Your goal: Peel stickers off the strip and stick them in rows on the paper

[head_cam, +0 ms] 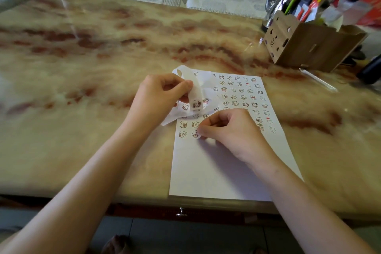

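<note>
my left hand (162,97) pinches curled white backing strip (195,97) | right hand (233,130) pinches small cartoon sticker (195,133) on white paper sheet (216,171) | level it 3 o'clock of row neighbour (182,134)

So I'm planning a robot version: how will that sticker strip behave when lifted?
Probably floppy: the strip loops and curls over the left hand pinching it. Likely very light, as fingertips alone hold it up. Its loose tail trails onto the paper, so it may drag across stuck stickers.
</note>
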`<state>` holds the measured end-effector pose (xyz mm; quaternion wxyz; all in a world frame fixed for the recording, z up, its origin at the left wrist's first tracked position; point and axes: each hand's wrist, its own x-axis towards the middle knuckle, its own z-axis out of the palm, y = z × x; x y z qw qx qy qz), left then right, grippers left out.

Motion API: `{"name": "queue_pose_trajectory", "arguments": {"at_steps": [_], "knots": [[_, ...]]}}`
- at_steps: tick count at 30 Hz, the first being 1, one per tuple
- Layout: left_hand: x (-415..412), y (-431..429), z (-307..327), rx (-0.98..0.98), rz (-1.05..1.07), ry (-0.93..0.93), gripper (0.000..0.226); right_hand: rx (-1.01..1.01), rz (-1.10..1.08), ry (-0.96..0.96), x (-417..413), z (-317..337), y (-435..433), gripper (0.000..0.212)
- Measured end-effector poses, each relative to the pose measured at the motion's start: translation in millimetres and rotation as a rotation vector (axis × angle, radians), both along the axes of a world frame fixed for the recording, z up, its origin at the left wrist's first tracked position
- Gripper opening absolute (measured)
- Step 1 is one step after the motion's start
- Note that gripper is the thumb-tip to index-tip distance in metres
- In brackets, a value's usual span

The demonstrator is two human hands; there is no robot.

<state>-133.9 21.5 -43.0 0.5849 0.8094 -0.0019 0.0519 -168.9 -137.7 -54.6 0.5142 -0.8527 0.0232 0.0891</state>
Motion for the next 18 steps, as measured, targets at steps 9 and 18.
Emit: {"name": "queue_pose_trajectory", "arguments": {"at_steps": [9, 18], "knots": [[0.5, 0.0, -0.9, -0.007, 0.006, -0.006, 0.016, -0.046, -0.014, -0.015, 1.9, -4.6, 0.9, 0.005], [0.7, -0.9, -1.6, -0.009, 0.002, -0.012, 0.017, -0.1, -0.004, -0.065, 3.7, -10.0, 1.8, 0.006]]}}
